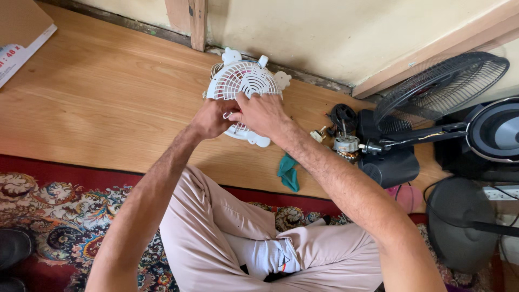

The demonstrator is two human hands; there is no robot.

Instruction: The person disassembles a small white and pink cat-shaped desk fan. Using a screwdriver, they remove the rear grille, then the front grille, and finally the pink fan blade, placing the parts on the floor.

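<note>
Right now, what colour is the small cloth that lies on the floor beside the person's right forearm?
The small cloth is teal green, seen best in the head view.

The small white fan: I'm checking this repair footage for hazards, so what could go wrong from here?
1. Both hands, left hand and right hand, press on the white fan grille; its thin plastic ribs might snap or pinch a finger.
2. The bare motor and small loose parts lie close to the right forearm; a sweep could knock or scatter them.
3. The black fan grille looks propped up and may tip.
</note>
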